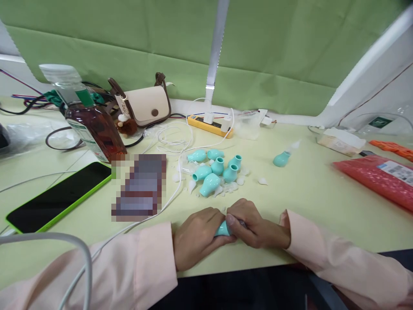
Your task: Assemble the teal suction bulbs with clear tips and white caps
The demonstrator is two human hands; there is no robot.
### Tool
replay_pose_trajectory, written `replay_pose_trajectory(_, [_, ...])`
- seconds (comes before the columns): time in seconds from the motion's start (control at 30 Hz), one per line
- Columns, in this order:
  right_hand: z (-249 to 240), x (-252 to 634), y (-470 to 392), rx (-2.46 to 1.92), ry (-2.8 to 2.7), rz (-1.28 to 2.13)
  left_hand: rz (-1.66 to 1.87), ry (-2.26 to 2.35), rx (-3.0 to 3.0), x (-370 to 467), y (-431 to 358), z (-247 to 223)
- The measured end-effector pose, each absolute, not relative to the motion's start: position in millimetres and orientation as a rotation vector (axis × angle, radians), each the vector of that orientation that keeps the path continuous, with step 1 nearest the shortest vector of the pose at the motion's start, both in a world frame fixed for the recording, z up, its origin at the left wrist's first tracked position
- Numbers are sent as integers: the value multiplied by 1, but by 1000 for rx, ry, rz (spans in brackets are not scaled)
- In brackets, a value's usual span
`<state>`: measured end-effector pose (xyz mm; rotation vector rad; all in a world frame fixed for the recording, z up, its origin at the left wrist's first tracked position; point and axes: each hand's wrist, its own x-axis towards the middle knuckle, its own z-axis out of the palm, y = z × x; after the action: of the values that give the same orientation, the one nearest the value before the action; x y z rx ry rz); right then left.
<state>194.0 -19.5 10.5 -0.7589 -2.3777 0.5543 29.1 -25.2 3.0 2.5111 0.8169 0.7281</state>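
Note:
A glossy turquoise bulb is held between my two hands close to the table's front edge. My left hand wraps round its body from the left. My right hand is closed at its other end, thumb pressed over it; what lies beneath those fingers is mostly hidden. Just beyond my hands, several turquoise bulbs with open necks lie or stand in a cluster. Small translucent white pieces are scattered among them. Apart to the right, another turquoise bulb has a translucent pointed tip at its neck.
On the left are a green-edged phone, a bottle of dark liquid and a blurred-out device. A white cable runs beside my left hand. Behind stand a handbag and yellow power strip. A red package lies right.

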Motion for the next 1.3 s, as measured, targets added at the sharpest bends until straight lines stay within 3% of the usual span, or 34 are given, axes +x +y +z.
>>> replay_pose_trajectory(0.2, [8,193,-22,-851,-2222,1146,790,634,2521,27,-26,1])
replay_pose_trajectory(0.33, [9,204,-5,-1024,-2004,1167,896,537,2490,25,-25,0])
replay_pose_trajectory(0.5, [48,243,27,-1154,-2029,884,953,655,2417,21,-17,4])
replay_pose_trajectory(0.57, [58,261,39,-1397,-2045,390,980,808,2438,20,-14,5])
replay_pose_trajectory(0.67, [56,282,57,-1777,-2051,22,946,984,2428,18,-9,4])
replay_pose_trajectory(0.8, [36,295,72,-2077,-2138,-70,919,1072,2390,18,-3,1])
replay_pose_trajectory(1.0, [35,300,76,-2098,-2127,-61,1007,1085,2410,19,-3,0])
replay_pose_trajectory(1.2, [64,329,66,-1903,-1517,-739,1105,950,2422,20,-6,-1])
replay_pose_trajectory(1.3, [63,353,71,-2007,-1442,-679,1067,996,2405,20,-4,-2])
